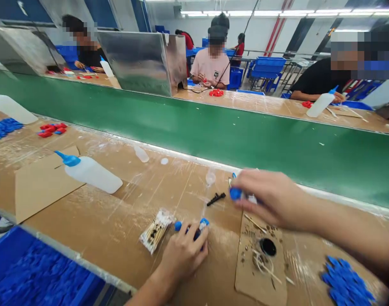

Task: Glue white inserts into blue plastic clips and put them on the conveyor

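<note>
The right hand [274, 199] pinches a small blue part [235, 194] at its fingertips, lying at about one o'clock from the left hand [184, 253], which grips another blue piece [191, 227] (partly hidden) on the bench, the two near but apart.
</note>
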{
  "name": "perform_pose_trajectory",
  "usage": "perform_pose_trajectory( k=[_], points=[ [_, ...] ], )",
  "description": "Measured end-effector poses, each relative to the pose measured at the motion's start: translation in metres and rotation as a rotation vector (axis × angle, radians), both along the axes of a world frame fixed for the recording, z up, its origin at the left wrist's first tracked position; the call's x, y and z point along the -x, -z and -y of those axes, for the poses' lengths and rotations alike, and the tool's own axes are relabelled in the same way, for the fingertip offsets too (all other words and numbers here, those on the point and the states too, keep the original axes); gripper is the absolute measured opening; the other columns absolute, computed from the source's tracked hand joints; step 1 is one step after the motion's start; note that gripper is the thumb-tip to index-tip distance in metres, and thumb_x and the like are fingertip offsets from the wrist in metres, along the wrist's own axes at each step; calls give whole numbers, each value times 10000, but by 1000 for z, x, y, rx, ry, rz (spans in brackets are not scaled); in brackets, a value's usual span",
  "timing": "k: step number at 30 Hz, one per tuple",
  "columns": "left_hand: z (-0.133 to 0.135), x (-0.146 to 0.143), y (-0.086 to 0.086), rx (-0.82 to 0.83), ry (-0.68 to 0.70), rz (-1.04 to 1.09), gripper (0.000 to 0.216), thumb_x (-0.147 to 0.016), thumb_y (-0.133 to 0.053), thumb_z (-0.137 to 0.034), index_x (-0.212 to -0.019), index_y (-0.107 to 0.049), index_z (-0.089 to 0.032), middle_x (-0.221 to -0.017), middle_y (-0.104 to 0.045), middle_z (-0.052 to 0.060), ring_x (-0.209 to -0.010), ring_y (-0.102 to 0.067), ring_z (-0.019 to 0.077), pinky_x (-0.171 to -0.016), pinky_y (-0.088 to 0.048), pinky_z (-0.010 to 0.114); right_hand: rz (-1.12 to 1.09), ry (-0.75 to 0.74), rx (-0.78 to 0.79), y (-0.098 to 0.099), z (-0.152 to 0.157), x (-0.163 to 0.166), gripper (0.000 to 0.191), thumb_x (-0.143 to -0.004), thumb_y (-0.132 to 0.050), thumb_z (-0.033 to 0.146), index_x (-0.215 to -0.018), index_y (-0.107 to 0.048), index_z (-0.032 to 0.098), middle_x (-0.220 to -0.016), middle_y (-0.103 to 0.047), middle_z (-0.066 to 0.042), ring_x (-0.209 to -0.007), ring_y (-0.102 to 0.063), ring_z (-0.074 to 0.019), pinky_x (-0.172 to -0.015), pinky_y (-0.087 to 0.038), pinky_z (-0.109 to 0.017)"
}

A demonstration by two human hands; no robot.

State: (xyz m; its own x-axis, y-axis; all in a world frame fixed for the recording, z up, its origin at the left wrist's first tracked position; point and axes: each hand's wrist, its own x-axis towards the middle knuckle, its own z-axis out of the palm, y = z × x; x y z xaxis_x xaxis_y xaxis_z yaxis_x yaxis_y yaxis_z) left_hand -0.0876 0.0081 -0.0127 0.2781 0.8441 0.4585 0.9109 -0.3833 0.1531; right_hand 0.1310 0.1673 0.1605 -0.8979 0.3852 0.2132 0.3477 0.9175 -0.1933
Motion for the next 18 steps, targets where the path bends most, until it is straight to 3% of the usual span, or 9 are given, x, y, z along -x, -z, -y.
perform_pose_trajectory(
  k=[3, 6, 9, 11, 14, 16, 18],
  points=[
    [-2, 2, 0, 10, 49, -88, 354, -920, -669, -231, -1264, -715, -159, -1078, -770, 133, -933, -706, 309, -749, -629, 405, 103, 123, -88, 38, 108, -2, 124, -1016, -607, 354, -1020, -629, 232, -924, -675, -59, -813, -631, -227, -577, -425, -308],
    [2, 10, -5, 11, 25, -39, 416, -983, -617, -307, -1370, -669, -164, -1238, -726, 177, -1079, -677, 330, -915, -593, 465, 168, 405, -28, 95, 164, 18, 172, -996, -654, 339, -1144, -646, 252, -979, -695, -68, -894, -657, -267, -520, -433, -291],
    [8, 27, -13, 42, -114, 46, 388, -1039, -470, -245, -1361, -675, -178, -1312, -689, 183, -1214, -624, 319, -1052, -508, 481, 177, 630, 64, 139, 175, 45, 140, -1010, -642, 307, -1134, -675, 252, -1034, -709, -83, -963, -665, -288, -555, -517, -301],
    [8, 41, -18, 95, -188, 41, 421, -1022, -404, -149, -1334, -687, -162, -1326, -688, 192, -1248, -602, 327, -1066, -472, 500, 147, 684, 91, 153, 172, 59, 140, -1015, -641, 315, -1127, -687, 243, -1098, -711, -100, -1028, -655, -307, -645, -589, -345],
    [1, 58, -23, 211, -150, -22, 463, -940, -430, -57, -1257, -735, -202, -1230, -756, 153, -1210, -625, 350, -1026, -447, 527, 99, 698, 95, 158, 170, 63, 350, -1004, -669, 391, -1314, -633, 231, -1347, -658, -135, -1204, -600, -341, -879, -629, -449],
    [-6, 66, -24, 286, -111, -50, 478, -901, -453, -43, -1214, -760, -236, -1148, -792, 125, -1165, -648, 349, -1010, -433, 528, -3, 663, 95, 156, 177, 52, 514, -992, -683, 413, -1444, -541, 213, -1490, -572, -152, -1326, -536, -353, -1038, -583, -502],
    [-11, 70, -23, 331, -96, -58, 458, -893, -477, -70, -1215, -761, -230, -1129, -799, 129, -1148, -654, 350, -999, -429, 520, -198, 591, 88, 151, 192, 31, 559, -1000, -656, 374, -1495, -470, 194, -1526, -531, -172, -1396, -493, -353, -1128, -528, -538]
  ],
)
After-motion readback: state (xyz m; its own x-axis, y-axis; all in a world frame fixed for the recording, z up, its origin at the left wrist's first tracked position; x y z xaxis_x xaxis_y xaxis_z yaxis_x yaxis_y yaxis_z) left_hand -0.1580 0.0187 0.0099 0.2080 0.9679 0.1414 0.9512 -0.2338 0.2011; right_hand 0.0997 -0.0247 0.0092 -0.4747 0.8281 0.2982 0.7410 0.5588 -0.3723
